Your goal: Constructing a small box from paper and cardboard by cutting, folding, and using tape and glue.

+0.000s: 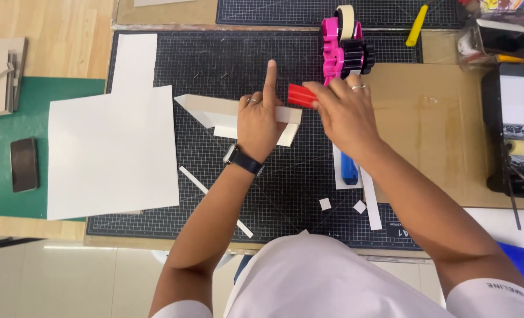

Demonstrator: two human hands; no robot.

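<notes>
My left hand [259, 121] presses down on a folded white card piece [206, 109] on the black cutting mat [215, 65], its index finger stretched out and pointing away from me. A dark watch sits on that wrist. My right hand [342, 112] grips a small red tool [301, 95], a ring on one finger, holding it at the right end of the white card piece next to my left index finger. Just beyond my right hand stands a pink and black tape dispenser [340, 47] with a roll of pale tape on top.
A large white sheet [112, 147] lies at the mat's left. Thin white strips [194, 181] and small scraps lie near me. A blue object [349, 169] sits under my right forearm. A yellow knife [416, 25] lies far right, a dark phone [24, 164] on the green mat.
</notes>
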